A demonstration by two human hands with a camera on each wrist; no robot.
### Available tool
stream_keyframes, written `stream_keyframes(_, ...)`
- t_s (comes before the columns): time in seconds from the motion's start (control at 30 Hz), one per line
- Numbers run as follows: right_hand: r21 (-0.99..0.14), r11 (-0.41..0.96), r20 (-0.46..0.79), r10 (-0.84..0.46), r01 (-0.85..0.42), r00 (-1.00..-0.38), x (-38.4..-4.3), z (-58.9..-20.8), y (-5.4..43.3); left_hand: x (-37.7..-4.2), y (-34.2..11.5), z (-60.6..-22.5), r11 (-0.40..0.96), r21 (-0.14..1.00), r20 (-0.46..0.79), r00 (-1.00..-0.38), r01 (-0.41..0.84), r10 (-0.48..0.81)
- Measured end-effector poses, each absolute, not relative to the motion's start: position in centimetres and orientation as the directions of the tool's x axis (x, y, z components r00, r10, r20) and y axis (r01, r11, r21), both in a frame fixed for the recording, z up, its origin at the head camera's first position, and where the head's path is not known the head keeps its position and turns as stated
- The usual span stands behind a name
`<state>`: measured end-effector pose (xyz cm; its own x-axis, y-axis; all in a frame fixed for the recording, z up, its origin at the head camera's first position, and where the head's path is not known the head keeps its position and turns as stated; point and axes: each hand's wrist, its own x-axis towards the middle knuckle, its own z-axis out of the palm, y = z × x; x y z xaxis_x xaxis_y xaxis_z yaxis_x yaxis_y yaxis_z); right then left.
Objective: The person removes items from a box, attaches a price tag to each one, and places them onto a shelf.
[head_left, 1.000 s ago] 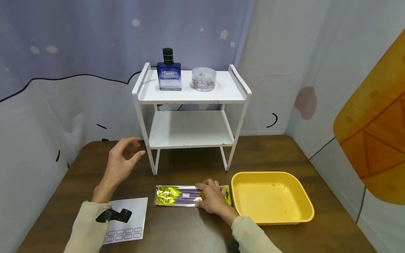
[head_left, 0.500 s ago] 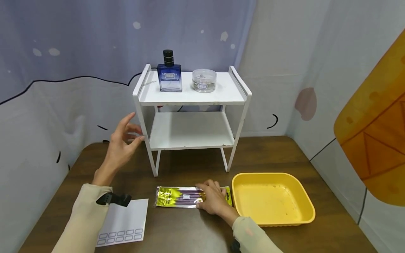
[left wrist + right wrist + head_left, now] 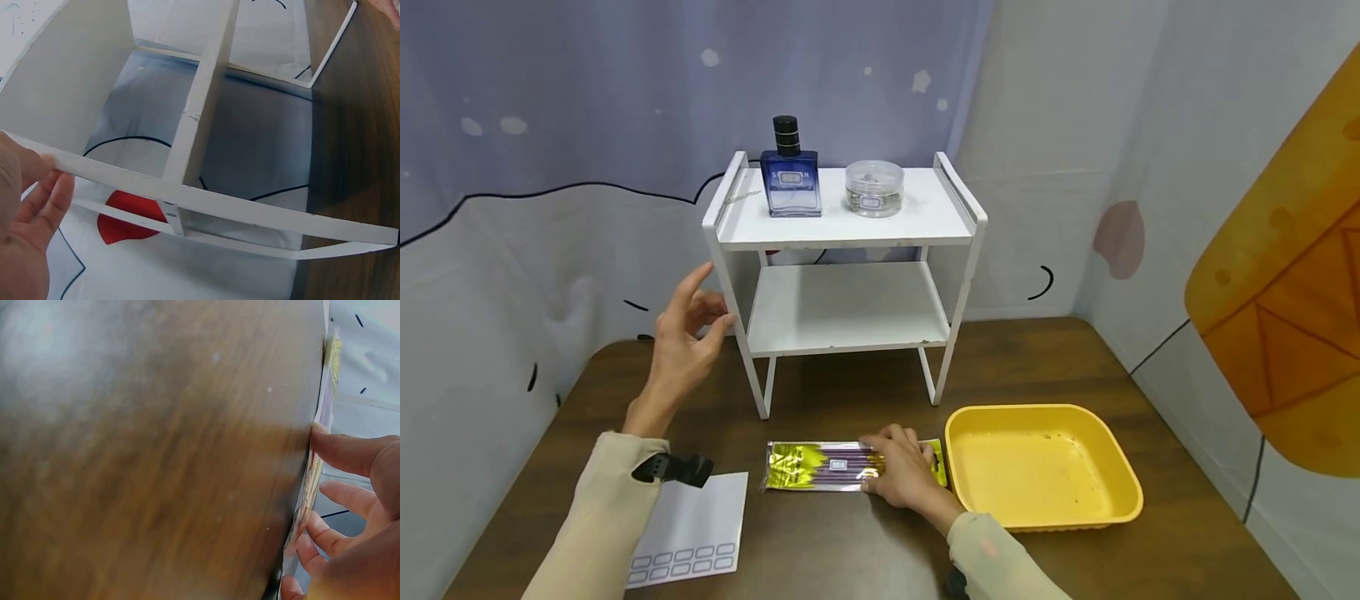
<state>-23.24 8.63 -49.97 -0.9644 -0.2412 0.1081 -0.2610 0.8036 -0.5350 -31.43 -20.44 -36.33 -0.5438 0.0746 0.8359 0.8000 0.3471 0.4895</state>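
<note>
A flat clear-and-yellow pack of purple sticks (image 3: 820,465) with a small white label lies on the table. My right hand (image 3: 904,467) grips its right part, thumb on the near edge and fingers over the far side. The right wrist view shows the thumb and fingertips on the pack's thin edge (image 3: 325,394). My left hand (image 3: 681,342) is at the left front leg of a white two-tier shelf (image 3: 850,304). In the left wrist view its thumb touches the white leg (image 3: 119,175), with fingers beside or behind it; how firm the hold is stays unclear.
On the upper tier stand a blue perfume bottle (image 3: 792,185) and a round clear jar (image 3: 874,190), both labelled. Right of the pack is a yellow tray (image 3: 1037,492). A white label sheet (image 3: 688,533) lies under the left forearm. Curtains close off the back and sides.
My left hand has risen from beside the shelf's lower part to its left front leg and touches it. The right hand and the pack of purple sticks have not moved.
</note>
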Motion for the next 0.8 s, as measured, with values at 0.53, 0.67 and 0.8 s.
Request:
stream_keyframes(0.53, -0.528, 0.810, 0.088, -0.244, -0.253, -0.966, -23.68, -49.81, 8.47, -31.84, -19.85, -36.90, 0.345, 0.409, 0.892, -0.450, 0.845, 0.044)
stream_keyframes(0.67, -0.532, 0.809, 0.053, -0.260, -0.248, -0.964, -23.72, -49.65, 8.47, -31.88, -19.74, -36.97, 0.367, 0.397, 0.896, -0.442, 0.841, 0.042)
stream_keyframes(0.8, -0.529, 0.810, 0.014, -0.290, -0.253, -0.957, -23.80, -49.51, 8.64, -31.91, -19.55, -37.12, 0.386, 0.397, 0.895, -0.444, 0.833, 0.039)
